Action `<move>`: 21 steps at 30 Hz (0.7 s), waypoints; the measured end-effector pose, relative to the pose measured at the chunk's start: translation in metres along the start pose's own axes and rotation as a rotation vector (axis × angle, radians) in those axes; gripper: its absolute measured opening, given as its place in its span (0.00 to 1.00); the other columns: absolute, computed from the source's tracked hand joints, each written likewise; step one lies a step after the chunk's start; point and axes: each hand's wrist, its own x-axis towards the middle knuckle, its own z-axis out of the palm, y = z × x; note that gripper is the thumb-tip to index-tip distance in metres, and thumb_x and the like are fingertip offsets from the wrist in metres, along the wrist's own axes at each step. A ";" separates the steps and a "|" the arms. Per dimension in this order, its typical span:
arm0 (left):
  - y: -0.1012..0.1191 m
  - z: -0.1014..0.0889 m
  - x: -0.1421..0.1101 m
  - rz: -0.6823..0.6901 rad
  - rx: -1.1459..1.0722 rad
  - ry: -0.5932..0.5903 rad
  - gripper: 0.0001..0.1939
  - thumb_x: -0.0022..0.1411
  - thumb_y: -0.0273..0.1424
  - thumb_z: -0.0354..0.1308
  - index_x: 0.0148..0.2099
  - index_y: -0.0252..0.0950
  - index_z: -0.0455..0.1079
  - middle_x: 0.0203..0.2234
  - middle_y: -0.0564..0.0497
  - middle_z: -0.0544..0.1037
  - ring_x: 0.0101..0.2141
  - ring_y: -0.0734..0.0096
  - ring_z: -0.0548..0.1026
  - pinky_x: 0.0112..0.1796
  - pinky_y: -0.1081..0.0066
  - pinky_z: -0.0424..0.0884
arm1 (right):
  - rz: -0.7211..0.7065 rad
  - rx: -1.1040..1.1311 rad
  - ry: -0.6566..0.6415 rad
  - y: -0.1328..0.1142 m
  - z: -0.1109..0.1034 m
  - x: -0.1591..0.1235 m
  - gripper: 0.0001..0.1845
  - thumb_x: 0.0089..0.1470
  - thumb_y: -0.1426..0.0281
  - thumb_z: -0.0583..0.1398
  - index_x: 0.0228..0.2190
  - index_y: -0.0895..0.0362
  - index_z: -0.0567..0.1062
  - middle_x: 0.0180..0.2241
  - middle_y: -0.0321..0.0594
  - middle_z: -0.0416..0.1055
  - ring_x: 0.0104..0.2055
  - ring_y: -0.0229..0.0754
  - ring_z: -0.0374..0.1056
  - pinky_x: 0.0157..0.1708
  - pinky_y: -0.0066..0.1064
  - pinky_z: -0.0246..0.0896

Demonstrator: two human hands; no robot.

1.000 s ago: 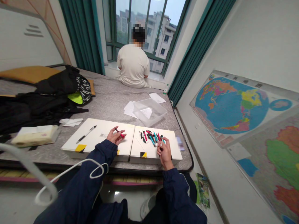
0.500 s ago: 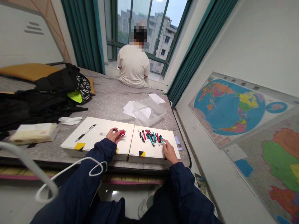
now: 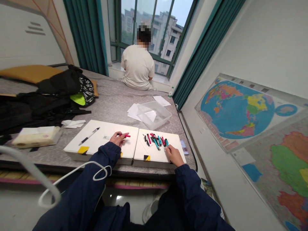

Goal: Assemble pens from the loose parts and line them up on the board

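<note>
My left hand (image 3: 117, 139) is closed around a red and black pen (image 3: 125, 136) above the left white box (image 3: 96, 149). A pile of red, black and teal pen parts (image 3: 156, 140) lies on the right white box (image 3: 157, 156). At the pile's right edge, my right hand (image 3: 174, 154) has its thumb and fingertips pinched together; whatever they grip is too small to make out. A white and black pen (image 3: 89, 136) lies by itself on the left box.
Behind the boxes sit a clear plastic bin (image 3: 160, 117) and loose paper sheets (image 3: 133, 112). A tissue pack (image 3: 37, 136) and black bags (image 3: 40, 99) lie to the left. A person (image 3: 138, 67) sits by the window. A white cable (image 3: 98, 166) crosses my left sleeve.
My right hand has drawn slightly left and its fingers have closed at the pile's edge. The red and black pen in my left hand has shifted slightly to the right.
</note>
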 end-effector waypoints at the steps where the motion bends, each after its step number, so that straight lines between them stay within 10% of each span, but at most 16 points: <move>1: 0.000 0.000 0.000 -0.001 0.018 0.005 0.25 0.38 0.33 0.71 0.35 0.37 0.59 0.29 0.48 0.80 0.23 0.75 0.75 0.17 0.82 0.62 | 0.003 -0.062 -0.035 0.000 0.000 0.001 0.17 0.59 0.60 0.48 0.31 0.57 0.70 0.25 0.38 0.69 0.29 0.40 0.63 0.29 0.26 0.46; 13: -0.008 0.001 -0.001 0.069 0.038 -0.008 0.24 0.36 0.33 0.73 0.28 0.34 0.60 0.35 0.46 0.79 0.28 0.71 0.77 0.39 0.61 0.74 | 0.126 -0.200 -0.112 -0.009 0.000 0.003 0.31 0.62 0.54 0.39 0.32 0.57 0.75 0.32 0.47 0.74 0.35 0.45 0.67 0.31 0.28 0.46; 21: -0.009 0.001 0.000 0.090 0.067 0.058 0.24 0.34 0.33 0.73 0.28 0.34 0.60 0.28 0.53 0.77 0.30 0.67 0.78 0.38 0.62 0.75 | 0.052 -0.265 -0.026 -0.007 0.008 0.000 0.16 0.61 0.65 0.46 0.45 0.56 0.68 0.29 0.41 0.72 0.29 0.42 0.66 0.29 0.28 0.44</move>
